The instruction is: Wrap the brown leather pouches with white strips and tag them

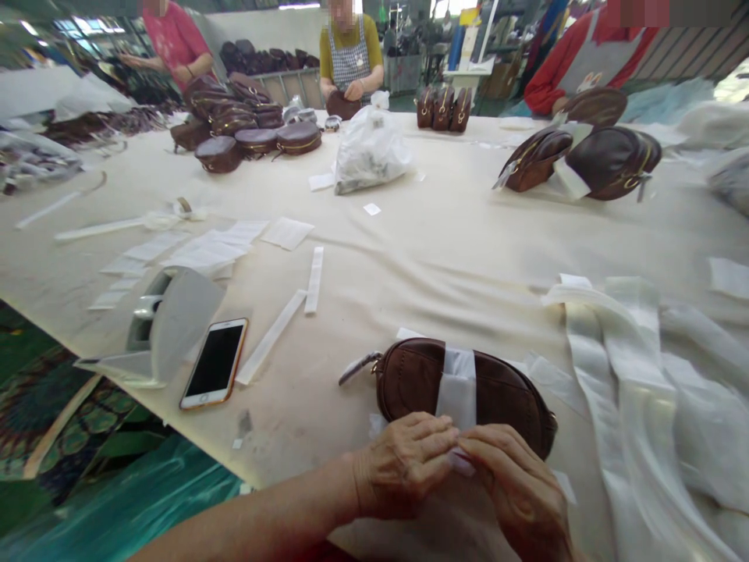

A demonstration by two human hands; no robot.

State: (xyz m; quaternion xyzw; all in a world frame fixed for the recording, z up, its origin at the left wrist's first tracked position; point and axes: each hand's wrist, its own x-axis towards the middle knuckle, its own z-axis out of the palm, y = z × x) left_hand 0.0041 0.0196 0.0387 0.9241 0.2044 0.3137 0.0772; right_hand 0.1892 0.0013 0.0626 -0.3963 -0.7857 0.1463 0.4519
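A dark brown oval leather bag (409, 378) lies on the table right before me, a zipper pull sticking out at its left end. Around its middle runs a translucent white wrapping strip (458, 384). My left hand (406, 460) rests at the bag's near edge, fingers together at the strip's lower end. My right hand (518, 484) meets it there, its thumb and fingers pinched on the strip. The fingertips of both hands nearly touch, and a small whitish end of the strip shows between them. My palms hide the bag's near side.
A white phone (215, 363) and a grey tape dispenser (169, 324) sit at left. Long white strips (632, 390) lie at right. Farther off are a plastic bag (371, 148), piled brown bags (234, 117), more bags (612, 160) at right, and several people across the table.
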